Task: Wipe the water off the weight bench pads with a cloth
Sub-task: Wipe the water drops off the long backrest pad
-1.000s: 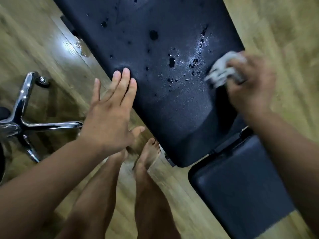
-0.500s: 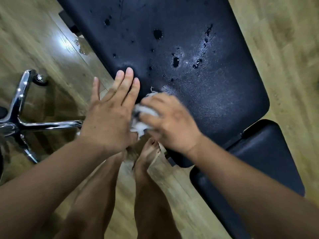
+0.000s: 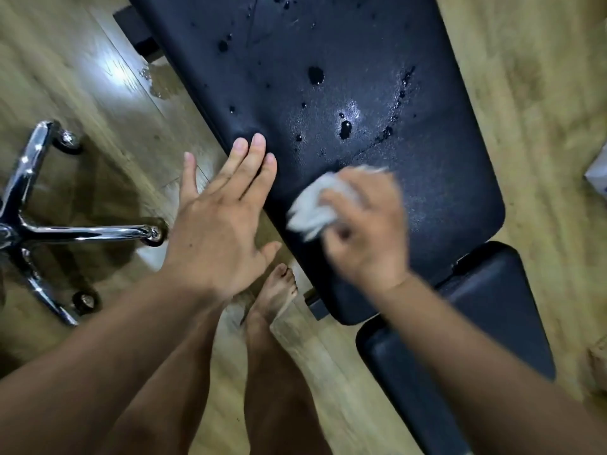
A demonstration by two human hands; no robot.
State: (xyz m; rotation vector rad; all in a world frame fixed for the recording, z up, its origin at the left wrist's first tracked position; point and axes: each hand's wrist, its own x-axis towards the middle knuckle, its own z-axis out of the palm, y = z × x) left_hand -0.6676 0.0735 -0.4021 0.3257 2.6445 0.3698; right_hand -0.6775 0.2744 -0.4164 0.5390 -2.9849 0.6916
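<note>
Down near the lower end of the black back pad [image 3: 437, 178], the crumpled pale cloth [image 3: 312, 210] lies pressed against the vinyl. The right hand [image 3: 364, 231], blurred, grips it with fingers curled over the wad, its forearm crossing the seat pad [image 3: 499, 300]. Water drops [image 3: 316, 74] bead the pad beyond the cloth. The left hand [image 3: 216, 224] holds nothing. It is flat and spread, with straight fingertips resting on the pad's left edge. A bare foot [image 3: 279, 290] stands on the wooden floor [image 3: 525, 77] beside the pad's corner, and a chrome chair base [image 3: 33, 224] sits farther left.
</note>
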